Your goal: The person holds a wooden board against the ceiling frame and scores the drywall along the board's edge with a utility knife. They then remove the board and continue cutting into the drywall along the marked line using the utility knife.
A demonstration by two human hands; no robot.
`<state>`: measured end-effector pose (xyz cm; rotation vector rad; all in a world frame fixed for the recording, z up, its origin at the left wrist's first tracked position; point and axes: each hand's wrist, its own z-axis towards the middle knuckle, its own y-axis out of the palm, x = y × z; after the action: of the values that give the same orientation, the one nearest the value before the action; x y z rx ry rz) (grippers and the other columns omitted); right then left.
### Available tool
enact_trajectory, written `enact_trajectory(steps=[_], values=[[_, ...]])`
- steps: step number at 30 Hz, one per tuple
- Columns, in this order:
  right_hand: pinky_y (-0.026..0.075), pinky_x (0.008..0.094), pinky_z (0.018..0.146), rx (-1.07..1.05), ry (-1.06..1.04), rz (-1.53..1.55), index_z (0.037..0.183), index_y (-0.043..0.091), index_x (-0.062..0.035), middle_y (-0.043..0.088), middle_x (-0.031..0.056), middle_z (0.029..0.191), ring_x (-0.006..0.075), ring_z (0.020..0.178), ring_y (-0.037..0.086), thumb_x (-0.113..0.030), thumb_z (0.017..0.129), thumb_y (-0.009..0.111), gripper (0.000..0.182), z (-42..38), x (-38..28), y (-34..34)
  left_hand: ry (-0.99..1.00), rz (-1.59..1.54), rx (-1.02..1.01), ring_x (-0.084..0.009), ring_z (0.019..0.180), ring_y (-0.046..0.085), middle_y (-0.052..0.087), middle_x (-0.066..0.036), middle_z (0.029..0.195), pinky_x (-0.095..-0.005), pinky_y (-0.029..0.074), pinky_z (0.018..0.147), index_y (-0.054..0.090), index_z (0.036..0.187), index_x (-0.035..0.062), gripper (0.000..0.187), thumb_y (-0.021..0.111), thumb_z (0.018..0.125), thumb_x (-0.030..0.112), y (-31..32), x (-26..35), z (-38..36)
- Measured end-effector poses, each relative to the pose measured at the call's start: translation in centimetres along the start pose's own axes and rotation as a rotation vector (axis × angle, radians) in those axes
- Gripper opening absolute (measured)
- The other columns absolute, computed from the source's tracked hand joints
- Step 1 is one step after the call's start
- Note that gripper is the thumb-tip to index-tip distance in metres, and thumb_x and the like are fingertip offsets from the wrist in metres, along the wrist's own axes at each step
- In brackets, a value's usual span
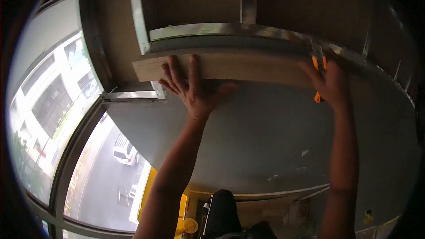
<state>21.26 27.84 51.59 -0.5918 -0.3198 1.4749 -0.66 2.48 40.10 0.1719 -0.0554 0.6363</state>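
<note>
A long wood-grain board lies across the upper part of the wall, just below a metal channel. On its left part, my left hand is spread, with fingers flat on the board's face and the thumb stretched out under its lower edge. My right hand is closed around orange-handled pliers, blurred by motion. The tool's metal end points up at the channel, and the fingers overlap the board's right part.
Metal studs frame brown panels above. The grey wall spreads below the board. To the left, a window looks down on a road with a white vehicle. Something yellow stands low, near my dark-clothed leg.
</note>
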Motion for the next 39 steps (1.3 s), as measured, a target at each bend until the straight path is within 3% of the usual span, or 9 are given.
enact_trajectory(steps=[4, 7, 9, 12, 15, 18, 20, 29, 39], values=[[0.053, 0.0378, 0.066, 0.502, -0.403, -0.360, 0.101, 0.068, -0.0028, 0.067, 0.0094, 0.080, 0.0200, 0.072, 0.066, -0.059, 0.092, 0.071, 0.057, 1.0, 1.7, -0.5, -0.038, 0.107, 0.053, -0.0487, 0.153, 0.016, 0.022, -0.021, 0.166, -0.0745, 0.006, 0.116, 0.045, 0.155, 0.0300, 0.106, 0.086, 0.065, 0.068, 1.5, -0.5, -0.5], [0.055, 0.0400, 0.074, 0.669, -0.249, -0.141, 0.106, 0.069, -0.0043, 0.068, 0.0101, 0.089, 0.0207, 0.081, 0.068, -0.056, 0.092, 0.072, 0.053, -0.4, 1.2, -4.1, 0.023, 0.052, 0.122, -0.0480, 0.153, 0.017, 0.024, -0.022, 0.165, -0.0712, 0.011, 0.119, 0.046, 0.155, 0.0275, 0.102, 0.088, 0.068, 0.061, 1.9, -0.9, -0.4], [0.055, 0.0401, 0.075, 0.484, 0.224, 0.135, 0.107, 0.069, -0.0041, 0.069, 0.0105, 0.094, 0.0196, 0.085, 0.068, -0.056, 0.093, 0.072, 0.054, -2.6, 0.4, -6.3, 0.093, -0.064, 0.159, -0.0459, 0.153, 0.017, 0.024, -0.022, 0.165, -0.0667, 0.014, 0.121, 0.045, 0.155, 0.0240, 0.103, 0.089, 0.068, 0.058, 2.3, -1.8, 0.1], [0.052, 0.0375, 0.069, 0.404, 0.484, 0.020, 0.104, 0.069, -0.0047, 0.068, 0.0089, 0.088, 0.0163, 0.079, 0.065, -0.058, 0.093, 0.071, 0.054, -3.8, 3.1, -9.0, 0.093, -0.005, 0.136, -0.0420, 0.154, 0.019, 0.023, -0.022, 0.165, -0.0639, 0.014, 0.124, 0.043, 0.156, 0.0230, 0.104, 0.090, 0.069, 0.055, 2.3, -1.6, -0.1], [0.050, 0.0369, 0.064, 0.524, 0.435, 0.118, 0.100, 0.068, -0.0064, 0.065, 0.0073, 0.083, 0.0151, 0.074, 0.061, -0.059, 0.092, 0.071, 0.054, -3.6, 9.8, -8.8, 0.140, 0.044, 0.139, -0.0419, 0.153, 0.020, 0.025, -0.021, 0.164, -0.0639, 0.014, 0.123, 0.042, 0.156, 0.0233, 0.105, 0.089, 0.069, 0.056, 2.2, -2.0, -0.1], [0.056, 0.0392, 0.069, 0.349, 0.686, -0.019, 0.112, 0.065, -0.0063, 0.066, 0.0097, 0.099, 0.0185, 0.084, 0.064, -0.058, 0.091, 0.072, 0.056, -4.5, 17.9, -9.9, 0.103, 0.041, 0.161, -0.0430, 0.150, 0.027, 0.029, -0.022, 0.162, -0.0633, 0.022, 0.121, 0.048, 0.153, 0.0206, 0.098, 0.085, 0.072, 0.063, 2.4, -1.7, 0.0], [0.061, 0.0434, 0.079, 0.380, 0.985, 0.356, 0.124, 0.061, -0.0032, 0.064, 0.0134, 0.111, 0.0259, 0.097, 0.069, -0.058, 0.089, 0.074, 0.066, -5.2, 20.0, -9.6, 0.131, 0.081, 0.227, -0.0417, 0.147, 0.033, 0.033, -0.023, 0.160, -0.0621, 0.029, 0.119, 0.054, 0.149, 0.0153, 0.094, 0.084, 0.074, 0.063, 2.3, -1.0, 0.5], [0.062, 0.0390, 0.076, 0.447, 0.611, 0.994, 0.132, 0.056, -0.0006, 0.060, 0.0112, 0.122, 0.0239, 0.090, 0.070, -0.041, 0.095, 0.074, 0.058, -8.3, 17.8, -4.1, 0.165, 0.085, 0.183, -0.0435, 0.148, 0.030, 0.036, -0.025, 0.159, -0.0627, 0.026, 0.119, 0.052, 0.150, 0.0115, 0.094, 0.083, 0.077, 0.061, 2.0, -0.9, 0.2], [0.059, 0.0351, 0.088, 0.566, 0.528, 1.009, 0.132, 0.057, 0.0018, 0.063, 0.0144, 0.127, 0.0259, 0.100, 0.070, -0.035, 0.093, 0.077, 0.057, -8.0, 22.1, -0.3, 0.179, 0.095, 0.159, -0.0450, 0.151, 0.024, 0.035, -0.023, 0.162, -0.0613, 0.021, 0.121, 0.050, 0.152, 0.0126, 0.101, 0.088, 0.069, 0.056, 2.3, -1.1, -0.1]])
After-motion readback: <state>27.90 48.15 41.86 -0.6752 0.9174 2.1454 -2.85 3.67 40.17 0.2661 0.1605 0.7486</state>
